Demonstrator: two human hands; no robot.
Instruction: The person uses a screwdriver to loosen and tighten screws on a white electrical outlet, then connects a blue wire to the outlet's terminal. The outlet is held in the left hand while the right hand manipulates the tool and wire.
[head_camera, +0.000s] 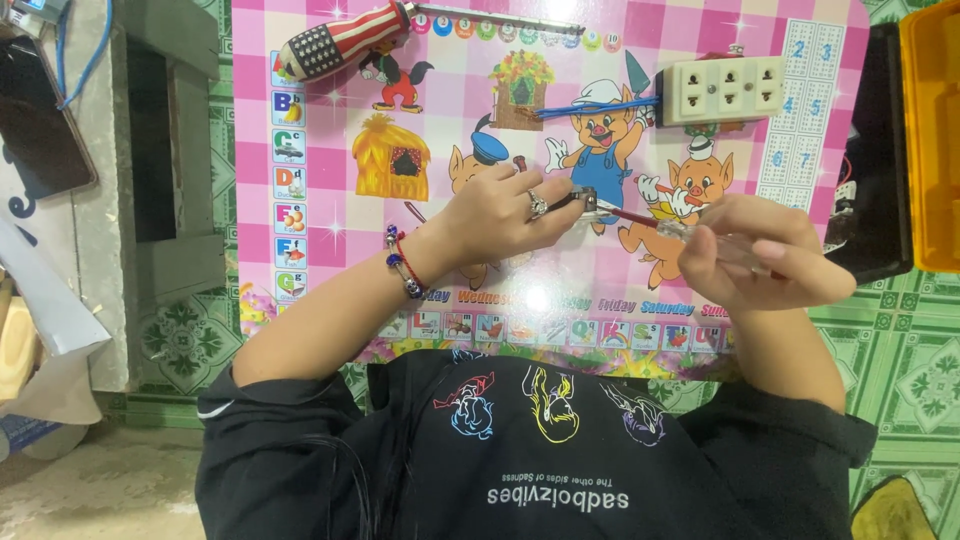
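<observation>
My left hand (500, 210), with a ring and a beaded bracelet, pinches a small dark and silver part (583, 201) over the pink picture table (320, 150). My right hand (755, 255) is closed around the clear handle of a thin screwdriver (640, 217). Its shaft points left and its tip meets the small part. A white socket strip (722, 90) with blue wires (590, 106) lies on the table beyond the hands.
A big screwdriver (345, 40) with a striped, starred handle lies at the table's far edge. A yellow and black case (915, 140) stands at the right. A phone (38, 120) rests on a grey ledge at left. Green patterned tiles (900, 340) cover the floor.
</observation>
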